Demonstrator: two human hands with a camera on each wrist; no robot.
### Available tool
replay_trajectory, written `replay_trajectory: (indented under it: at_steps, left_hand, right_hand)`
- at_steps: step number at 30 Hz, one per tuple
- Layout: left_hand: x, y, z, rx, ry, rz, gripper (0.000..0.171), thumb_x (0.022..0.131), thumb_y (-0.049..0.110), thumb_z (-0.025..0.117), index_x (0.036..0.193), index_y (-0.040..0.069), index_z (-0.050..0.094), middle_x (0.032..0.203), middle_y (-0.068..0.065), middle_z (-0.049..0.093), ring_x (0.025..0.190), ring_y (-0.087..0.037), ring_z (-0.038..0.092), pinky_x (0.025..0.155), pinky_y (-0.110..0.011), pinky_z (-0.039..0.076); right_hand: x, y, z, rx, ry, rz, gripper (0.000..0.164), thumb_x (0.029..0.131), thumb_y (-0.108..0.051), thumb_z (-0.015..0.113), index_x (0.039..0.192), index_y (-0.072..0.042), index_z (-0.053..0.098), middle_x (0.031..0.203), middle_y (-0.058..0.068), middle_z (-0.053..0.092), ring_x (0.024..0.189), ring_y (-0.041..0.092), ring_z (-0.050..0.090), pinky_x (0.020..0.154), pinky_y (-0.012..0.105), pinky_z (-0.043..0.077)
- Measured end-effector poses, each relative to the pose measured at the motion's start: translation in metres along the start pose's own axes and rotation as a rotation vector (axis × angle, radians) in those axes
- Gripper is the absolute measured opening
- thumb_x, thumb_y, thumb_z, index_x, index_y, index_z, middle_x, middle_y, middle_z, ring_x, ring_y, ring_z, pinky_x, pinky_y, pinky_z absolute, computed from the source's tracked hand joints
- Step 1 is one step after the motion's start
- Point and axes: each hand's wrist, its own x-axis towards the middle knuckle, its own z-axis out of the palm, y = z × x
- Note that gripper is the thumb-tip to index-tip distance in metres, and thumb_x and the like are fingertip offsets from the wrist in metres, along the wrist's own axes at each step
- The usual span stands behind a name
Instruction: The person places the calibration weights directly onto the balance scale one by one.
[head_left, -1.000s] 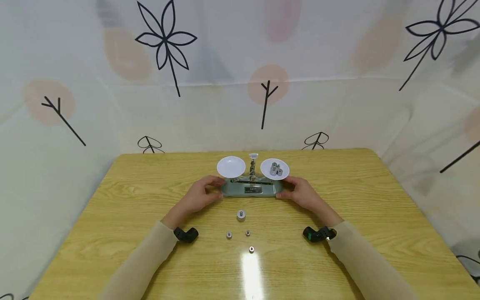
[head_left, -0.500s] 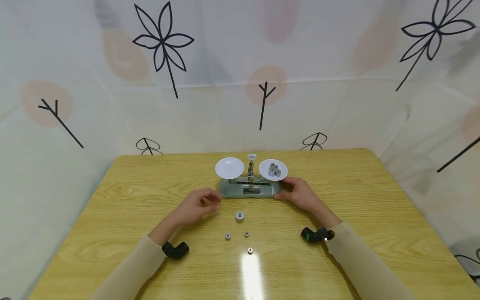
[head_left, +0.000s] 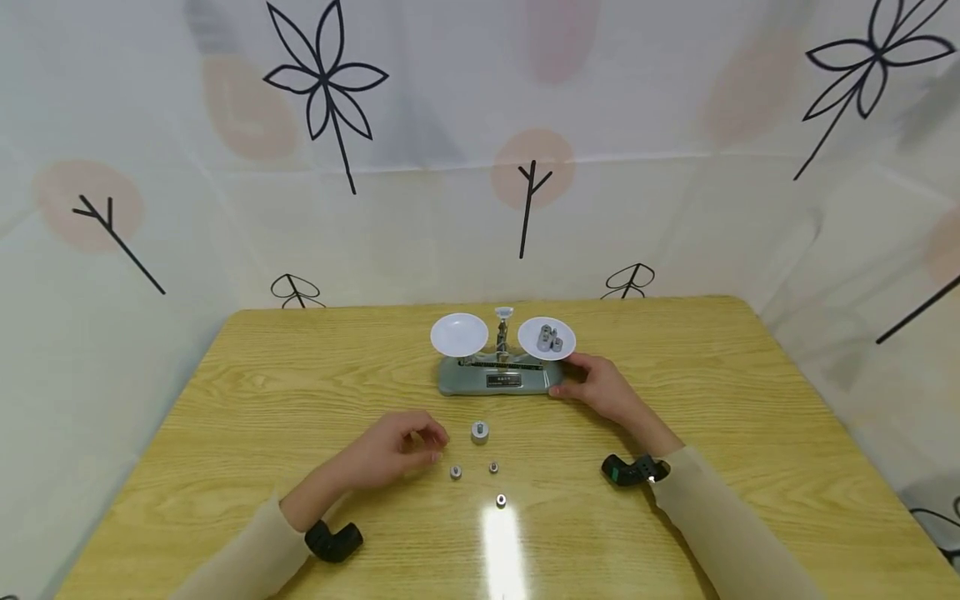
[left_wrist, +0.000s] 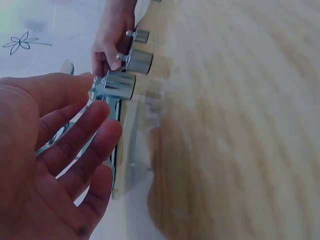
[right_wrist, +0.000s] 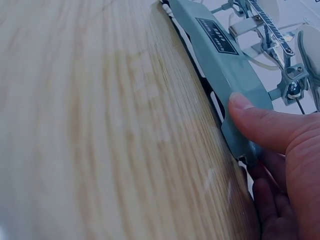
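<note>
A grey-green balance scale [head_left: 465, 382] stands toward the back of the table, with a bare white left pan [head_left: 459, 335] and a white right pan [head_left: 528, 345] bearing several small metal weights [head_left: 545, 337]. My right hand [head_left: 606, 390] grips the right end of the base; in the right wrist view its thumb [right_wrist: 242, 102] lies on the front face while the other fingers pass behind and below. Holding nothing, my left hand [head_left: 386, 452] hovers with loosely bent fingers just left of the largest loose weight [head_left: 480, 432] and near a smaller weight [head_left: 456, 472].
Two more small weights, one in the middle [head_left: 493, 467] and one closer to the front [head_left: 501, 501], stand on the wooden table [head_left: 300, 367]. A patterned white cloth [head_left: 420, 233] hangs behind the table. Light glares on the wood at front centre.
My left hand has let go of the scale's left end and come down toward the loose weights. The right hand has kept its grip on the right end.
</note>
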Motion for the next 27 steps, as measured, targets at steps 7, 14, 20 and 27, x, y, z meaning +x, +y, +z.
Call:
replay_trajectory:
  at_steps: [7, 14, 20, 27]
  left_hand:
    - [-0.008, 0.003, 0.005, 0.004, -0.03, 0.023, 0.017, 0.095, 0.017, 0.07, 0.112, 0.017, 0.069, 0.106, 0.006, 0.067, 0.098, -0.014, 0.062, 0.083, -0.031, 0.05]
    - [-0.009, 0.002, 0.01, -0.027, -0.072, 0.039, 0.017, 0.095, 0.017, 0.071, 0.111, 0.021, 0.067, 0.107, 0.007, 0.067, 0.101, -0.013, 0.062, 0.091, -0.031, 0.051]
    - [-0.009, 0.007, 0.012, -0.037, -0.095, 0.039, 0.018, 0.094, 0.017, 0.071, 0.111, 0.023, 0.067, 0.107, 0.009, 0.067, 0.101, -0.012, 0.062, 0.091, -0.03, 0.051]
    - [-0.008, 0.009, 0.014, -0.021, -0.1, 0.043, 0.019, 0.094, 0.018, 0.072, 0.111, 0.022, 0.067, 0.106, 0.01, 0.066, 0.099, -0.011, 0.062, 0.09, -0.029, 0.051]
  right_hand:
    - [0.0, -0.001, 0.001, 0.018, -0.015, -0.006, 0.065, 0.081, -0.015, 0.084, 0.137, 0.004, 0.057, 0.137, 0.023, 0.056, 0.132, 0.039, 0.047, 0.108, 0.054, 0.037]
    - [-0.002, -0.002, -0.001, 0.012, -0.005, 0.005, 0.065, 0.081, -0.014, 0.084, 0.137, 0.004, 0.057, 0.137, 0.023, 0.056, 0.132, 0.04, 0.047, 0.108, 0.054, 0.037]
    - [-0.001, -0.001, -0.001, 0.002, -0.009, 0.003, 0.066, 0.081, -0.014, 0.084, 0.138, 0.003, 0.056, 0.138, 0.022, 0.056, 0.132, 0.039, 0.047, 0.109, 0.054, 0.037]
    - [0.0, 0.0, -0.001, 0.004, -0.005, -0.013, 0.065, 0.081, -0.015, 0.084, 0.137, 0.004, 0.057, 0.137, 0.023, 0.057, 0.132, 0.039, 0.047, 0.109, 0.054, 0.036]
